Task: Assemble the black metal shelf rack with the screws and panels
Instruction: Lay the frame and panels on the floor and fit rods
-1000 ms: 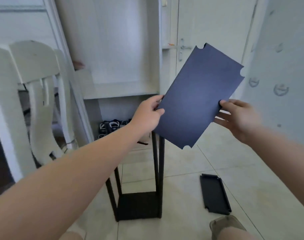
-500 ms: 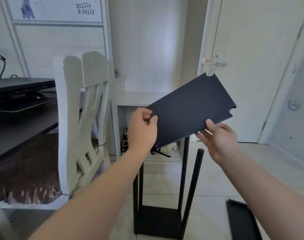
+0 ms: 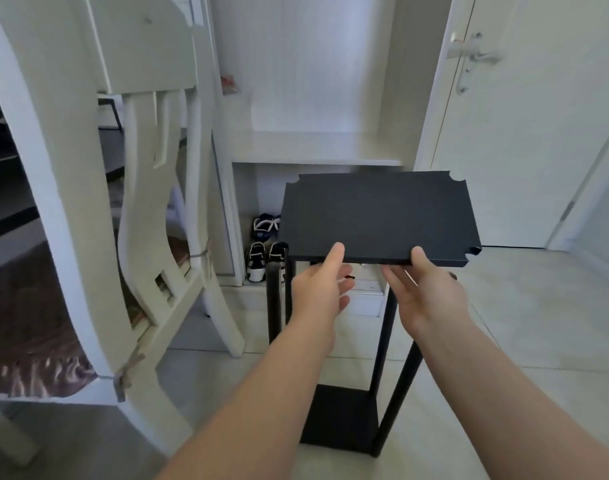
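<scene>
A pale tiled floor runs back to a white built-in cabinet at 12 o'clock, with a white door and its metal handle up at 1 to 2 o'clock. A white wooden chair fills the view from 8 to 11 o'clock. Pairs of shoes sit low in the cabinet, just left of centre. The black shelf panel is held roughly level in the middle of the view, its long sides running from 9 to 3 o'clock and its corners cut in round notches. The left hand pinches the panel's near edge, thumb on top and fingers underneath. The right hand grips the same edge a little toward 3 o'clock, also with thumb on top and fingers below. Under the panel, toward 6 o'clock, stands the rack frame: upright black posts rise from a black bottom shelf that rests on the floor. Two posts show beside the left wrist at 9 o'clock of it, and two more run down below the right wrist. The panel hovers over the post tops, its near left corner just beside the left pair; whether it touches any of them cannot be told
</scene>
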